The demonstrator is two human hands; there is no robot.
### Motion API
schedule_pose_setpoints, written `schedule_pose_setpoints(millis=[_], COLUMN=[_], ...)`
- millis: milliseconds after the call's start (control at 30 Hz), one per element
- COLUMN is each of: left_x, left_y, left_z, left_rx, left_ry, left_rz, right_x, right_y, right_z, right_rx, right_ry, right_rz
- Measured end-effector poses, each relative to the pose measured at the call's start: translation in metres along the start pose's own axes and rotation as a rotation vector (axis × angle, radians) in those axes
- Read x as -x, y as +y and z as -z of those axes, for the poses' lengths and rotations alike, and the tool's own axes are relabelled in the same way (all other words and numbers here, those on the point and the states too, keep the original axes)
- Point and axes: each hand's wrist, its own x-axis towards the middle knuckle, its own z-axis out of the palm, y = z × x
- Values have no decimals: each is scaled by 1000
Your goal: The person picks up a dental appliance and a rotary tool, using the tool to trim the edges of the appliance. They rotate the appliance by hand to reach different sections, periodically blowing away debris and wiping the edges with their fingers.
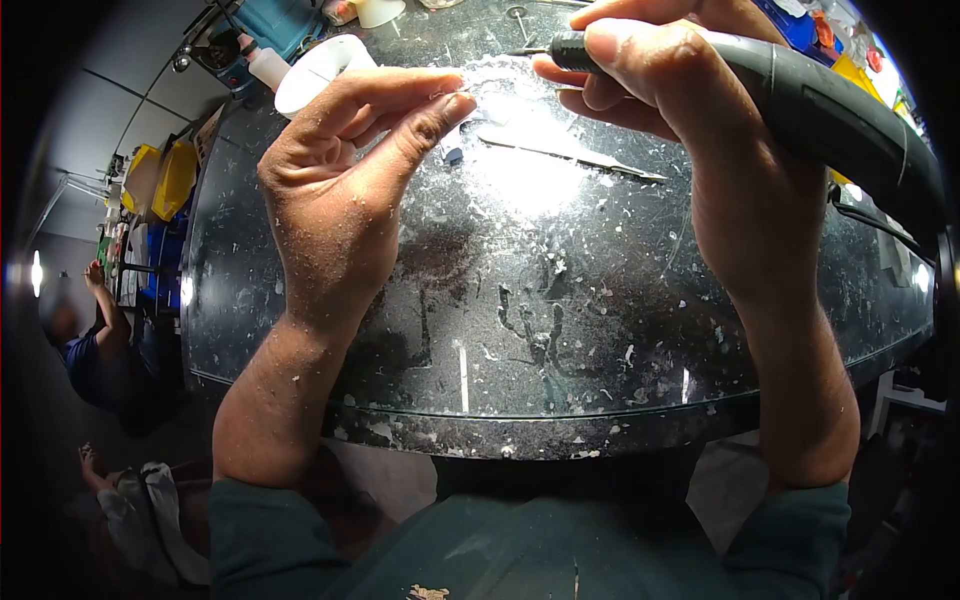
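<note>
Far to the left, beyond the bench, another person (95, 335) is crouching on the floor, and yellow bins (160, 178) are sitting near the bench's left end. Closer in, a white cup (318, 68) and a small white bottle (264, 64) are standing at the back of the dark stone bench top (520, 330).

We are holding our left hand (345, 190) over the bench, its thumb and forefinger pinched nearly shut. They are gripping something very small at their tips (455, 95); it is too small and washed out by glare for us to say what it is. The other fingers are curling loosely.

Just right of that pinch, the thin bit (528, 51) of a rotary tool (800, 105) is pointing at the pinched piece, close to it. We cannot tell whether it is touching. Our right hand (690, 110) is wrapping closed round the tool's dark body like a pen, thumb on top, with the cord (880, 225) trailing off to the right.

A long thin sliver (570, 152) is lying on the bench between the hands, and pale dust and chips (560, 300) are covering the surface and our forearms. From that litter we are judging that a good deal of grinding is already done; with the bit aimed at the piece, the shaping is looking unfinished, though how much is left we cannot tell.
</note>
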Motion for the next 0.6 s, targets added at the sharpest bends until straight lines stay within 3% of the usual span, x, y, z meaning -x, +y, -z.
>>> schedule_pose_setpoints(millis=[367, 600], left_x=[0, -1], left_y=[2, -2], left_z=[-1, -1], left_rx=[3, 17], left_ry=[6, -5], left_rz=[53, -41], right_x=[-1, 0], right_y=[-1, -3], right_z=[-1, 1], right_rx=[-18, -30], right_ry=[21, 35], right_rz=[-52, -84])
